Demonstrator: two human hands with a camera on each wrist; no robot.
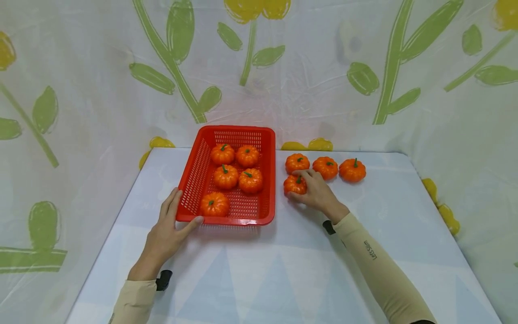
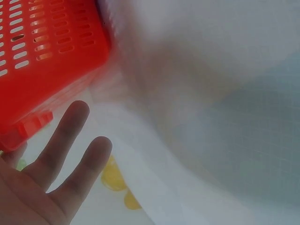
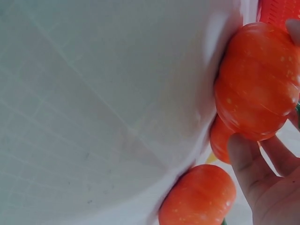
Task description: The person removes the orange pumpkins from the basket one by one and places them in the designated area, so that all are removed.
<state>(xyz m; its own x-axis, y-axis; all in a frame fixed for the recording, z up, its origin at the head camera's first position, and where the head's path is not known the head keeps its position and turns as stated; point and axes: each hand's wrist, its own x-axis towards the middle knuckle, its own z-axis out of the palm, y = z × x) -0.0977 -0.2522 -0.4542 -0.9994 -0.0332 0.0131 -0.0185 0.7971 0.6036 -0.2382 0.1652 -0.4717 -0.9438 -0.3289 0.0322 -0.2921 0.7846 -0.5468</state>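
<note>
My right hand pinches a small orange toy pumpkin with a green stem, just right of the basket. Seen from the right wrist, fingers and thumb lie on opposite sides of that pumpkin, low over the white tabletop. At the front left corner of a red plastic basket rests my left hand, its thumb along the front rim and its fingers along the left side. In the left wrist view two straight fingers spread beside the basket wall. Several pumpkins lie inside the basket.
Three more pumpkins stand in a row behind and right of my right hand: one on the left, one in the middle, one on the right. A flower-patterned curtain hangs behind the white table.
</note>
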